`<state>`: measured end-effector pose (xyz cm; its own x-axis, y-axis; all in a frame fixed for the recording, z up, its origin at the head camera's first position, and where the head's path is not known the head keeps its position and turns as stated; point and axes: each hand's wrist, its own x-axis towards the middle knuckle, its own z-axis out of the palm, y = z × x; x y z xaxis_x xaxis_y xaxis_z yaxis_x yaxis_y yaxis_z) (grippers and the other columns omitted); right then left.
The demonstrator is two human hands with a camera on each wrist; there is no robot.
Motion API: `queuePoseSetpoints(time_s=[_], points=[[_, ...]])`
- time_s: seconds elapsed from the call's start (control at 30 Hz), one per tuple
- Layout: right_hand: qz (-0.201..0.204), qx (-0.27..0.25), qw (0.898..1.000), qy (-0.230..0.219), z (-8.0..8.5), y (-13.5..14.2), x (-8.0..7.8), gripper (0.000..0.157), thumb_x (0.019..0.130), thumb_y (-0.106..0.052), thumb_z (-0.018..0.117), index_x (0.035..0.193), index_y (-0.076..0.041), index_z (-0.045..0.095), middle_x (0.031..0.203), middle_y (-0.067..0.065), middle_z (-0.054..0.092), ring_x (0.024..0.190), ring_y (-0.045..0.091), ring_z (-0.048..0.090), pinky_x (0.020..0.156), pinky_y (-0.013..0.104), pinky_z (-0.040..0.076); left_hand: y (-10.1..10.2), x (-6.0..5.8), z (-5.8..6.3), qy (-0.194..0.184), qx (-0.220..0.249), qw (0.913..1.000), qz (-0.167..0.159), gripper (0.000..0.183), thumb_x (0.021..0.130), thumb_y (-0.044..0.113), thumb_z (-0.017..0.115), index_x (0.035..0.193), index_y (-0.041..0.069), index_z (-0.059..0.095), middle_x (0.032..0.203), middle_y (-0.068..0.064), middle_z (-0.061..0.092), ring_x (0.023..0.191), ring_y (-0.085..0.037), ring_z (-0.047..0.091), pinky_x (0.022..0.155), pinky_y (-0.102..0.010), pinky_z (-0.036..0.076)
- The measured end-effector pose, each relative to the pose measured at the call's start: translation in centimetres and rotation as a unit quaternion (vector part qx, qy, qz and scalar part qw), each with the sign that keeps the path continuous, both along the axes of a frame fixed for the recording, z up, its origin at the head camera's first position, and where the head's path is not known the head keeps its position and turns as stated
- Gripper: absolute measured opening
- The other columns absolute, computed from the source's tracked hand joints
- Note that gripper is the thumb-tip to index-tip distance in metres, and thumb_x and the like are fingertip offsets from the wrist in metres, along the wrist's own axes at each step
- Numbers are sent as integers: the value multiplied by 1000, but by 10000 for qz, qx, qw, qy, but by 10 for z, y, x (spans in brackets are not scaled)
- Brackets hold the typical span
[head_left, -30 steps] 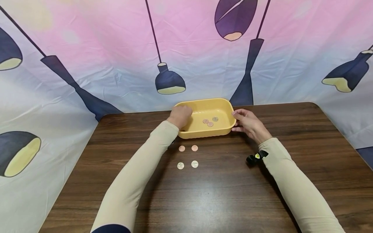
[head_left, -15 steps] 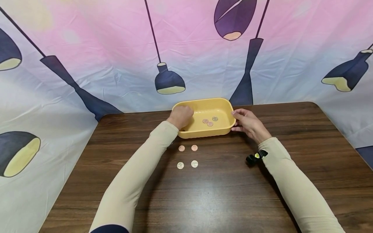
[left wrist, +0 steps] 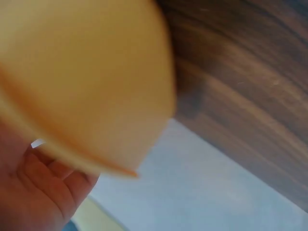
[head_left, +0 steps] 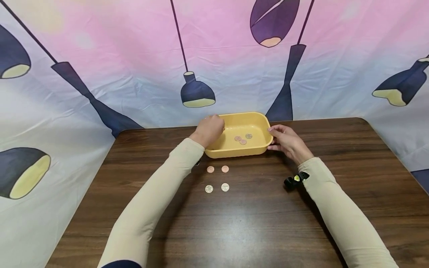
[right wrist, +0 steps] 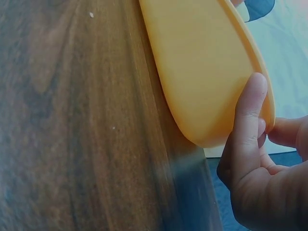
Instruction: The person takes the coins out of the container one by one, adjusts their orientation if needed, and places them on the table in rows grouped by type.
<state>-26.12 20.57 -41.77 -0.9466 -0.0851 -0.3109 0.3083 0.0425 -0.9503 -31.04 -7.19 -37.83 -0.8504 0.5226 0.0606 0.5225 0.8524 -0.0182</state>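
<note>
Tray [head_left: 241,152]: yellow, shallow, rectangular with rounded corners, open top.
Tray position: upright at the far edge of the tabletop [head_left: 261,216], long sides running left to right; left end partly hidden.
Copper tray coins [head_left: 243,142]: two, flat on the bottom, side by side, touching or nearly so.
Brass tray coin [head_left: 248,136]: one, flat, just beside the copper two, toward the back right.
Copper loose coins [head_left: 225,169]: two, flat, spaced apart in a row in front of the tray.
Pale gold loose coins [head_left: 225,187]: two, flat, parallel row farther from the tray.
Coin markings: too small to read.
</note>
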Motion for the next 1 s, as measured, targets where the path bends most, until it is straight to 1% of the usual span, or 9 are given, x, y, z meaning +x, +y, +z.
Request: queuePoseSetpoints(time_s=[0.1, 0.2, 0.33, 0.47, 0.57, 0.67, 0.77, 0.9, 1.0], points=[[-10, -10, 10000, -4, 0, 1, 0, 27, 113, -21, 51, 130, 0, 47, 102, 10, 51, 71, 8, 55, 70, 22, 63, 1, 8, 13, -89, 386, 9992, -13, 30, 108, 7, 56, 82, 9, 71, 90, -9, 67, 78, -19, 57, 64, -37, 54], [-17, 13, 10000, -48, 0, 1, 0, 28, 113, -22, 51, 131, -1, 47, 103, 9, 51, 71, 8, 55, 70, 22, 63, 1, 18, 25, -87, 614, 9980, -92, 27, 108, 10, 57, 88, 8, 74, 91, -8, 67, 80, -18, 57, 67, -36, 53], [-11, 51, 10000, -84, 0, 1, 0, 30, 113, -23, 52, 133, -1, 47, 104, 9, 51, 72, 9, 55, 71, 22, 63, -1, 32, 39, -25, 738, 9969, -271, 22, 108, 13, 60, 102, 7, 80, 99, -8, 73, 86, -19, 66, 73, -36, 57], [-13, 64, 10000, -73, 1, 1, 0, 33, 113, -23, 52, 135, 0, 46, 106, 10, 50, 72, 9, 55, 71, 22, 63, -4, 47, 52, 16, 808, 9959, -402, 20, 108, 15, 62, 105, 8, 81, 102, -7, 75, 86, -18, 68, 75, -36, 58], [-33, 74, 9999, -94, 1, 1, -1, 34, 113, -24, 52, 137, 0, 45, 108, 10, 49, 73, 9, 55, 72, 22, 63, -6, 57, 60, 24, 950, 9942, -499, 17, 106, 15, 65, 106, 9, 81, 102, -5, 77, 86, -18, 69, 77, -36, 59], [-32, 52, 9999, -123, 1, 1, -1, 36, 113, -24, 52, 139, -1, 45, 109, 10, 49, 74, 9, 56, 72, 22, 63, -9, 66, 65, 20, 1178, 9912, -601, 14, 104, 16, 70, 108, 9, 82, 102, -3, 78, 87, -16, 70, 77, -34, 59], [-1, 11, 9999, -146, 1, 1, -1, 37, 113, -25, 51, 141, -2, 45, 111, 9, 49, 74, 9, 56, 72, 23, 63, -12, 75, 68, -17, 1402, 9880, -644, 12, 102, 17, 74, 107, 11, 83, 99, -1, 79, 84, -13, 70, 74, -33, 59], [23, 25, 9999, -143, 2, 0, -1, 38, 113, -26, 51, 141, -2, 44, 112, 10, 48, 75, 9, 55, 72, 23, 63, -15, 86, 68, -146, 1680, 9837, -628, 10, 100, 19, 77, 104, 13, 83, 93, 3, 79, 79, -10, 68, 72, -30, 57], [32, 54, 9999, -119, 2, -1, 0, 38, 113, -26, 51, 141, -1, 44, 112, 10, 48, 75, 9, 55, 72, 23, 63, -17, 94, 66, -320, 1890, 9796, -601, 8, 99, 18, 77, 102, 14, 83, 90, 5, 78, 76, -8, 66, 70, -29, 55]])
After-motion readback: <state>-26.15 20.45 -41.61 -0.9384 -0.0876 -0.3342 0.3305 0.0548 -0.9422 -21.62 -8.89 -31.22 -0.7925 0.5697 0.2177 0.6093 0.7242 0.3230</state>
